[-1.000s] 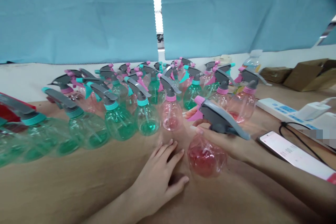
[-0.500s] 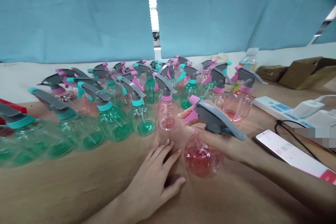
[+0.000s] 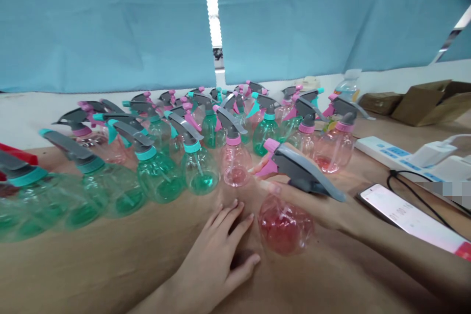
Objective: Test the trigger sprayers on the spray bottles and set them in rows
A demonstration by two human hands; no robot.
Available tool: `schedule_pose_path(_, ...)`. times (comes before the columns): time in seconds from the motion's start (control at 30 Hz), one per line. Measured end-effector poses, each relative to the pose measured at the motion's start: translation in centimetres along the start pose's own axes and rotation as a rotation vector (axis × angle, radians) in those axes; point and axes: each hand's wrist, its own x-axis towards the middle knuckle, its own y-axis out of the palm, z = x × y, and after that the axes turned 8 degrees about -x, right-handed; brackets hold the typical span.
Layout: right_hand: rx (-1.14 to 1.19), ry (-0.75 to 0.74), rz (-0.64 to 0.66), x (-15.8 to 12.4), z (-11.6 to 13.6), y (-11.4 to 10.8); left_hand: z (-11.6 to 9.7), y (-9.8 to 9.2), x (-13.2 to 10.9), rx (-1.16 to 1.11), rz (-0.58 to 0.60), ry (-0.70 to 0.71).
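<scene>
A pink see-through spray bottle (image 3: 285,228) with red liquid stands nearest to me, its grey head and pink trigger on top. My right hand (image 3: 290,194) is wrapped round its neck below the spray head; the collar is hidden behind the fingers. My left hand (image 3: 217,248) lies flat on the brown table (image 3: 121,265) to the left of that bottle, fingers spread, holding nothing. Just beyond my hands stand a small pink spray bottle (image 3: 235,164) and a green spray bottle (image 3: 200,171) with green liquid.
Several more green and pink spray bottles (image 3: 162,179) fill the table's back and left. A phone (image 3: 415,221), a white power strip (image 3: 390,154) with plugs and a black cable lie at the right. Cardboard boxes (image 3: 423,103) and a clear bottle (image 3: 348,86) stand behind, before a blue curtain.
The view has shifted very slightly. Both hands keep nearly the same places, the right one still round the pink spray bottle's neck.
</scene>
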Motion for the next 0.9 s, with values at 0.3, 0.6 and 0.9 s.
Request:
schedule_pose_path(0.3,-0.165,-0.013,0.051,0.2,1.2,-1.4,0.0,-0.1,0.1,-0.001,0.009,0.000)
schedule_pose_path(0.6,-0.119,-0.069,-0.049,0.0,0.5,-1.1,-0.1,-0.2,0.2,0.016,0.014,0.005)
schedule_pose_path(0.9,0.076,-0.011,-0.045,0.0,0.5,-0.3,0.1,-0.1,0.1,0.033,0.008,0.017)
